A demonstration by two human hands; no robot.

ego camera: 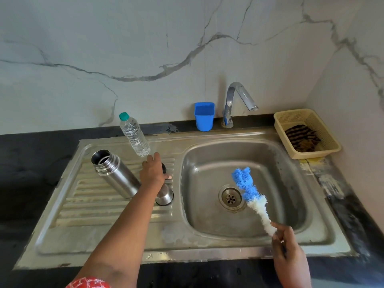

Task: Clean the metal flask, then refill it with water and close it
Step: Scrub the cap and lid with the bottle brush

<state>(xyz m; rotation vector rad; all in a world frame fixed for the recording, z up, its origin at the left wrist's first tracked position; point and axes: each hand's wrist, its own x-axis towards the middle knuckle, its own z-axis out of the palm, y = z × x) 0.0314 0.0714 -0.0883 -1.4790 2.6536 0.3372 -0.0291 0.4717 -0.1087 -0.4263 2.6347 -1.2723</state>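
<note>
The metal flask [116, 175] stands uncapped on the sink's drainboard, its mouth open toward me. Just right of it, my left hand [152, 172] grips a small black stopper [164, 167] on the drainboard. The flask's steel cup lid [165, 195] sits mouth-down below that hand, partly behind my forearm. My right hand [289, 254] holds a bottle brush [248, 194] by its handle, with the blue and white bristles raised over the sink basin [207, 215]. A clear plastic water bottle [135, 135] with a teal cap stands behind the flask.
A chrome tap [239, 100] rises at the back of the basin, with no water running. A blue plastic cup [204, 116] stands to its left. A beige basket [330, 140] holding a striped cloth sits at the right. Dark countertop [31, 173] surrounds the sink.
</note>
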